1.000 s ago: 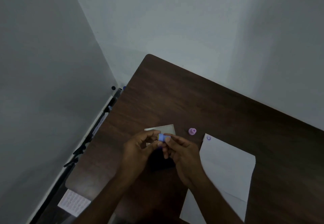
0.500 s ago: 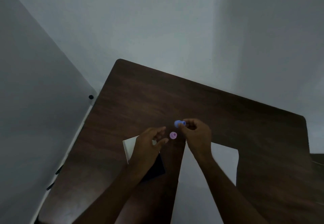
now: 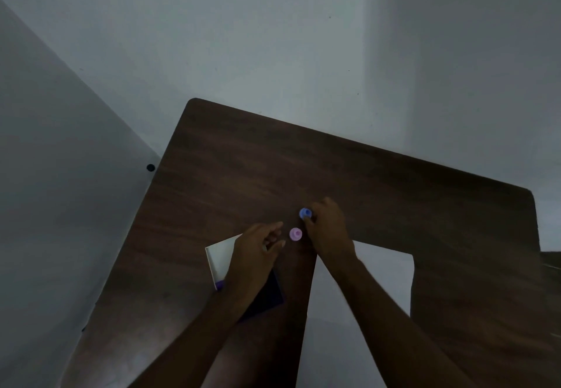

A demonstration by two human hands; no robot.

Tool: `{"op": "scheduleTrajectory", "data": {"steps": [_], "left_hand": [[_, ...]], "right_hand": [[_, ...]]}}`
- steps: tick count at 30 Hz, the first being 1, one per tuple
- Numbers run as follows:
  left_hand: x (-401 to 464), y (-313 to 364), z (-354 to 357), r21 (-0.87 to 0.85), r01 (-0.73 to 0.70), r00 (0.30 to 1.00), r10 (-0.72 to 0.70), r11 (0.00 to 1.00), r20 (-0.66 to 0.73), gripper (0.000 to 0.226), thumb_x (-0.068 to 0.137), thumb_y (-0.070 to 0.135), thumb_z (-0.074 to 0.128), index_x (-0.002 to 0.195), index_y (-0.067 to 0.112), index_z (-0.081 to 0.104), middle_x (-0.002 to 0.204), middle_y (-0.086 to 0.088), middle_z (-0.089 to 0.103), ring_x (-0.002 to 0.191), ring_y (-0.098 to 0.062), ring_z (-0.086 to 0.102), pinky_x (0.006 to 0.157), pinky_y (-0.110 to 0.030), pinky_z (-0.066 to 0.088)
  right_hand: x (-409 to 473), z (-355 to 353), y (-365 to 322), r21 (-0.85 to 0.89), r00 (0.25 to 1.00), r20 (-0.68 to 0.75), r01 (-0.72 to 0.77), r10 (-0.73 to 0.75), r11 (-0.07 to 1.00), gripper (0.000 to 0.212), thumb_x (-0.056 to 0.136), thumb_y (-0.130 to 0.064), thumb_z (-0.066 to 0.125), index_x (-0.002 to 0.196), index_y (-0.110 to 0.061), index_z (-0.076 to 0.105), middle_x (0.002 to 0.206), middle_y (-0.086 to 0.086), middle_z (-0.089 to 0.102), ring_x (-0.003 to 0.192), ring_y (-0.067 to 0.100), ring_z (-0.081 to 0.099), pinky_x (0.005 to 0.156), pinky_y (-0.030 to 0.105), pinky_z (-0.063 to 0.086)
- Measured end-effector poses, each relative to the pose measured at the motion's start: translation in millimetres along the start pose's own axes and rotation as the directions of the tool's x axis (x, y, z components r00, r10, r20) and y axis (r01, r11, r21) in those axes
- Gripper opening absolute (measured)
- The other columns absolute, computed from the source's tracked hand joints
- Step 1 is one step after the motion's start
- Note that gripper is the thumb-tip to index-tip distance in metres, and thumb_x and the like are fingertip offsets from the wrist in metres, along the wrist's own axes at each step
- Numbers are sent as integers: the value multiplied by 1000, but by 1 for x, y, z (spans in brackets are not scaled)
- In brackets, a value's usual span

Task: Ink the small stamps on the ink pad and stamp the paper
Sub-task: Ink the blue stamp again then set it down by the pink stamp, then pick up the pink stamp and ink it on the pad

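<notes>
Blue stamp (image 3: 305,213) being pinched by right hand (image 3: 326,230) fingertips at table (image 3: 243,169), beyond paper (image 3: 382,269). Pink stamp (image 3: 295,234) lying free between hands, just beside both; left hand (image 3: 255,254) being held loose, empty, over ink pad (image 3: 267,296). Pad lying near-left of blue stamp, nearer left hand.

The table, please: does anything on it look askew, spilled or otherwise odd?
Nothing spilled or damaged shows. The ink pad and its white lid lie angled to the table edge, partly under the left hand. The paper lies flat.
</notes>
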State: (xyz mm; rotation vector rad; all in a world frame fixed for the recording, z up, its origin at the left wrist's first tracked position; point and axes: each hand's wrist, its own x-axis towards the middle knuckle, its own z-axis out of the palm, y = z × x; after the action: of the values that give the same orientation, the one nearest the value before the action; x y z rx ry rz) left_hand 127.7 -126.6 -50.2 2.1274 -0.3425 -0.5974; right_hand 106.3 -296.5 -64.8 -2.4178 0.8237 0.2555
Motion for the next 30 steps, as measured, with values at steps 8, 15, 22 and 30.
{"op": "scheduleTrajectory", "data": {"steps": [8, 15, 22, 30], "left_hand": [[6, 1, 7, -2, -29, 1000, 29, 1000, -6, 37, 84, 15, 70, 121, 16, 63, 113, 0, 66, 95, -2, 59, 84, -8, 44], [5, 0, 2, 12, -10, 1000, 10, 1000, -16, 38, 85, 15, 69, 122, 18, 62, 113, 3, 66, 95, -1, 59, 81, -7, 43], [-3, 0, -5, -22, -13, 999, 12, 1000, -51, 39, 83, 7, 69, 121, 17, 64, 109, 3, 67, 94, -1, 60, 81, -5, 44], [-6, 2, -8, -34, -25, 997, 22, 999, -78, 37, 84, 6, 67, 120, 14, 65, 110, 0, 67, 96, -5, 62, 88, -19, 50]], "right_hand": [[-3, -8, -3, 54, 999, 31, -26, 24, 998, 27, 85, -15, 63, 111, -11, 59, 116, 8, 58, 104, 15, 52, 87, 27, 41], [-40, -12, -11, 125, 999, 11, 39, -41, 991, 10, 87, -23, 61, 83, -14, 64, 87, -2, 59, 77, 6, 52, 69, 19, 38], [-43, 10, -15, 19, 990, 124, 62, -64, 998, 18, 85, -21, 59, 69, -22, 52, 76, -3, 53, 72, 10, 51, 69, 23, 40], [-37, 19, -15, -29, 987, 158, 20, -16, 999, 12, 89, -16, 53, 82, -12, 62, 79, -3, 52, 78, 15, 58, 67, 21, 35]]}}
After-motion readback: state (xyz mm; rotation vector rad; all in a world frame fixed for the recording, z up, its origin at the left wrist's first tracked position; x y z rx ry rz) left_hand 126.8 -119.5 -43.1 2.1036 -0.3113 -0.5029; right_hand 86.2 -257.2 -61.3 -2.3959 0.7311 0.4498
